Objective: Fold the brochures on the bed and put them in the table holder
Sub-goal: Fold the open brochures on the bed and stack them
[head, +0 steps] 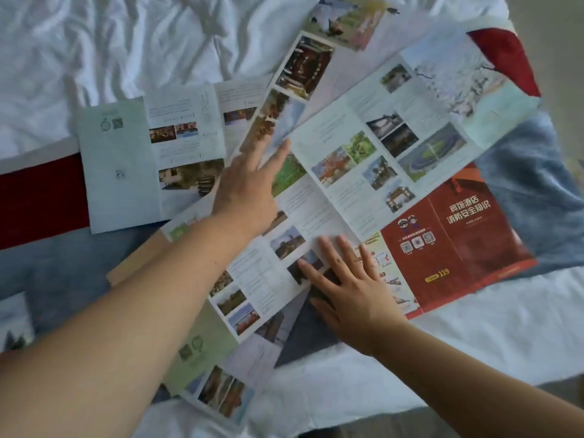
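Several unfolded brochures lie overlapping on the bed. A long white photo brochure (395, 134) runs diagonally from the centre to the upper right. A red brochure (458, 241) with white characters lies right of centre. A pale green one (126, 165) lies flat at the left. My left hand (249, 191) reaches over the pile, fingers spread, fingertips at the near corner of the long brochure. My right hand (347, 289) lies flat, fingers apart, on the lower edge of another white photo brochure (268, 273). No table holder is in view.
The bed has a crumpled white sheet (110, 42) at the top, a dark red band (38, 197) at the left and a grey-blue runner (531, 184). More brochures lie at the top (344, 20) and bottom (218, 390). The bed's edge runs along the lower right.
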`<state>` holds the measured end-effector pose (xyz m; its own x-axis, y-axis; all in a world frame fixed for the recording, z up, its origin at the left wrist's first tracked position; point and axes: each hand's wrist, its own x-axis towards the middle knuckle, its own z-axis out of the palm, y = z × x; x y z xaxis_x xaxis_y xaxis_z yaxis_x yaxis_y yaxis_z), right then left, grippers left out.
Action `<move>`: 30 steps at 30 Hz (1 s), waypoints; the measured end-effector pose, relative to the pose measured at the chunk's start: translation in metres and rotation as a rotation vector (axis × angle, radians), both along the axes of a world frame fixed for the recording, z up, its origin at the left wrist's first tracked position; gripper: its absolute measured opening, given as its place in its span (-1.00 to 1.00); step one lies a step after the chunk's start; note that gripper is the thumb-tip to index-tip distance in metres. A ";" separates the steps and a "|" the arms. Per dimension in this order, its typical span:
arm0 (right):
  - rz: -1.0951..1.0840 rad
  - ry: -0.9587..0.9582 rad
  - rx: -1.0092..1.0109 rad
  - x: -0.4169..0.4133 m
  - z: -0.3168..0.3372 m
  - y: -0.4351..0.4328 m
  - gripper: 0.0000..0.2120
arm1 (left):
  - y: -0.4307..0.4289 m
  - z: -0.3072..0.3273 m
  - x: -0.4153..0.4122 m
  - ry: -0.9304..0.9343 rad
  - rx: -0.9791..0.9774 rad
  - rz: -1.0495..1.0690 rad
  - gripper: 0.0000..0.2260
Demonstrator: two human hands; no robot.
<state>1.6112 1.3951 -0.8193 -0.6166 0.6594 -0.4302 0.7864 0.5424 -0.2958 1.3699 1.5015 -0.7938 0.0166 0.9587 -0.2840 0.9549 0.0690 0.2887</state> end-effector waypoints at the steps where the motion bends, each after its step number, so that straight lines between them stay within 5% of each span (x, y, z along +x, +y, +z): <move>1: -0.010 -0.009 0.009 -0.004 -0.001 -0.002 -0.34 | -0.013 -0.004 0.003 -0.008 -0.017 0.024 -0.29; 10: -0.089 -0.107 0.051 -0.066 -0.001 -0.003 -0.16 | -0.139 -0.035 0.014 0.062 -0.022 0.165 -0.46; 21: 0.108 0.075 0.026 -0.115 0.007 -0.020 -0.33 | -0.180 -0.044 -0.070 0.094 -0.014 0.171 -0.35; 30: 0.156 0.045 0.028 -0.176 0.000 -0.041 -0.46 | -0.226 -0.044 -0.133 0.026 0.016 0.167 -0.34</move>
<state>1.4350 1.3540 -0.8190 -0.7304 0.5656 -0.3829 0.6785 0.6651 -0.3120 1.2367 1.2755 -0.8383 -0.1504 0.9520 -0.2667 0.9376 0.2229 0.2668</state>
